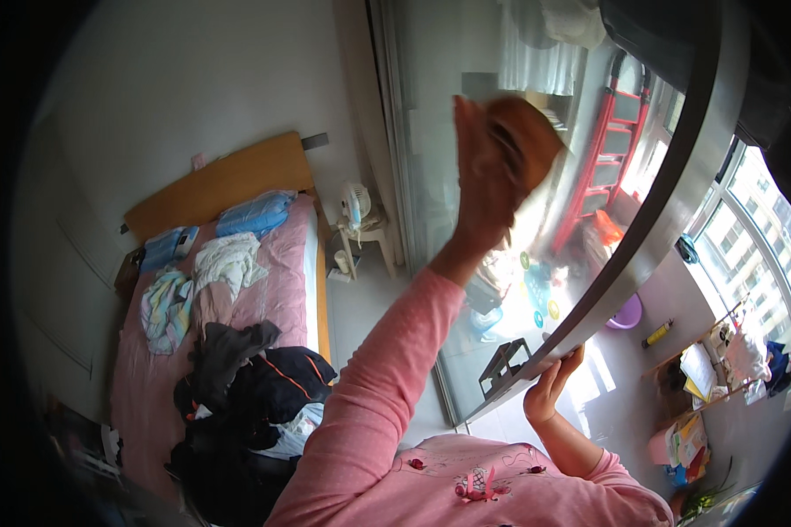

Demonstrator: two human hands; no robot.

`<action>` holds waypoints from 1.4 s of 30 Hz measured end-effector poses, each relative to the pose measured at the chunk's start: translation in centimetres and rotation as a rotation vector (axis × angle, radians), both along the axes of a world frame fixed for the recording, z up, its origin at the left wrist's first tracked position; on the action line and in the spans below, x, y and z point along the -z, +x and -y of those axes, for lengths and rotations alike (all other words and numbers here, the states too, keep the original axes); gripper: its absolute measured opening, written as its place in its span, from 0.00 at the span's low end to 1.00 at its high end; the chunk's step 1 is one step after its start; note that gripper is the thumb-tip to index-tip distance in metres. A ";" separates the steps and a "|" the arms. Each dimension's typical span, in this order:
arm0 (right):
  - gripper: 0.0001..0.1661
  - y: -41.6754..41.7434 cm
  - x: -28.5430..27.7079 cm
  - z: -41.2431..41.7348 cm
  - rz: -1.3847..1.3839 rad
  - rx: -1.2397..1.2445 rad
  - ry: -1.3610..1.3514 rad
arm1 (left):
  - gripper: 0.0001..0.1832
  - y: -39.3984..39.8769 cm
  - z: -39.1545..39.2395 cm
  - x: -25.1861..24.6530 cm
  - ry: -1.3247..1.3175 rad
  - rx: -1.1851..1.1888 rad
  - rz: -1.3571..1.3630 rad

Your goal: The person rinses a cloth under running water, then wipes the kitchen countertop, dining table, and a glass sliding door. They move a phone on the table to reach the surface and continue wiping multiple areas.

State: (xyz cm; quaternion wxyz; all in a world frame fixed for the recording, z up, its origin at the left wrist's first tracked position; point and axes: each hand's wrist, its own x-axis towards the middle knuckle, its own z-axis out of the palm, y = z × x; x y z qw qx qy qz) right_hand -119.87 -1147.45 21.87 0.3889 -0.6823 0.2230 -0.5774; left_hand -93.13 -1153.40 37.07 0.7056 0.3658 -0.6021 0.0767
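My left hand (488,178) is raised in front of the glass panel (428,165) of a sliding door. It holds a blurred orange-brown piece (537,141), seemingly a cloth, against or close to the glass; whether they touch is hard to see. Lower down on the right, my right hand (550,392) grips the edge of the door's grey metal frame (623,257). Its thumb side is partly hidden. A dark door handle (504,365) sits on the frame just left of that hand.
Left stands a bed (283,263) with heaped dark clothes (250,388). A fan (354,204) rests on a plastic stool (376,237). Beyond the glass lean a red folding ladder (606,145) and other items. Right are a purple basin (626,313), a cluttered shelf (682,412) and windows (751,224).
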 end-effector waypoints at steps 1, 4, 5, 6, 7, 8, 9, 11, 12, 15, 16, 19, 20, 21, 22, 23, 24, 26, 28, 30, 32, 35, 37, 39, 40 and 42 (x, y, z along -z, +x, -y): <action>0.33 0.2 0.5 0.1 0.022 -0.038 0.032 | 0.36 2.1 1.0 0.5 -0.001 -0.016 -0.086; 0.37 -0.3 2.5 0.8 0.073 -0.060 0.107 | 0.33 1.7 1.3 -4.4 -0.071 -0.081 -0.449; 0.37 -0.2 4.2 1.2 0.068 0.009 0.059 | 0.28 2.5 1.7 -4.2 -0.090 -0.278 -0.429; 0.41 0.6 4.7 1.2 0.149 0.074 0.063 | 0.23 3.6 2.0 -3.8 -0.098 -0.486 -0.424; 0.46 1.1 5.0 1.2 0.233 0.147 0.069 | 0.21 1.6 1.2 -4.8 -0.106 -0.354 -0.437; 0.50 0.7 4.5 1.4 0.202 0.093 0.091 | 0.19 -0.2 0.3 -5.8 -0.113 -0.226 -0.454; 0.48 0.6 4.0 1.2 0.194 0.100 0.098 | 0.18 -1.2 -0.3 -5.6 -0.091 -0.080 -0.411; 0.46 1.2 2.2 0.5 0.157 0.167 0.094 | 0.21 -2.6 -2.2 -4.5 -0.031 -0.062 -0.202; 0.44 1.0 2.2 0.2 0.130 0.177 0.004 | 0.25 -3.9 -3.2 -3.8 -0.021 -0.175 -0.028; 0.38 -1.6 6.4 -0.2 -0.129 0.459 -0.192 | 0.30 -6.6 -7.0 -1.4 -0.128 -0.086 0.385; 0.36 -1.3 5.3 -1.3 -0.246 0.599 -0.150 | 0.30 -7.0 -7.8 -0.5 -0.151 0.007 0.478; 0.35 2.3 0.8 -4.9 0.366 0.645 0.157 | 0.27 -3.2 -6.3 -1.9 -0.201 -0.022 0.554; 0.37 4.1 -1.5 -5.8 0.396 0.638 0.118 | 0.27 -1.3 -5.2 -3.0 -0.248 -0.167 0.594; 0.37 5.0 -1.8 -6.4 0.363 0.677 0.083 | 0.27 0.6 -4.2 -4.2 -0.295 -0.316 0.635; 0.37 6.1 -2.0 -6.7 0.327 0.709 0.047 | 0.24 2.4 -2.8 -4.5 -0.275 -0.310 0.578; 0.37 7.2 -2.2 -6.8 0.289 0.740 0.012 | 0.21 4.4 -1.3 -4.7 -0.253 -0.304 0.519; 0.38 8.3 -2.5 -6.9 0.276 0.865 0.067 | 0.23 6.4 0.2 -5.3 -0.232 -0.309 0.493; 0.38 8.8 -2.3 -6.5 0.233 1.015 0.107 | 0.28 10.5 2.8 -5.9 -0.194 -0.338 0.458; 0.36 9.3 -2.5 -6.1 0.224 1.141 0.133 | 0.31 14.5 5.3 -6.1 -0.212 -0.374 0.431; 0.35 8.6 -2.2 -6.7 0.257 1.141 0.103 | 0.31 17.8 7.2 -6.9 -0.241 -0.318 0.350; 0.34 9.3 -1.8 -6.2 0.236 1.168 0.101 | 0.28 22.8 9.5 -7.1 -0.186 -0.192 0.215; 0.40 8.2 -0.1 -5.9 0.356 1.136 0.145 | 0.25 27.0 11.5 -8.4 -0.099 0.054 0.024; 0.44 12.1 -2.7 -5.3 0.501 1.058 0.285 | 0.24 33.5 14.0 -7.3 -0.225 -0.033 -0.038; 0.43 12.7 -3.1 -4.6 0.555 1.153 0.224 | 0.24 38.4 16.7 -6.8 -0.292 -0.161 -0.010; 0.40 11.9 -2.5 -4.6 0.521 1.263 0.197 | 0.24 39.4 17.7 -6.9 -0.294 -0.156 -0.010; 0.38 10.8 -1.7 -4.3 0.420 1.382 0.132 | 0.20 41.8 19.5 -6.0 -0.239 -0.003 -0.042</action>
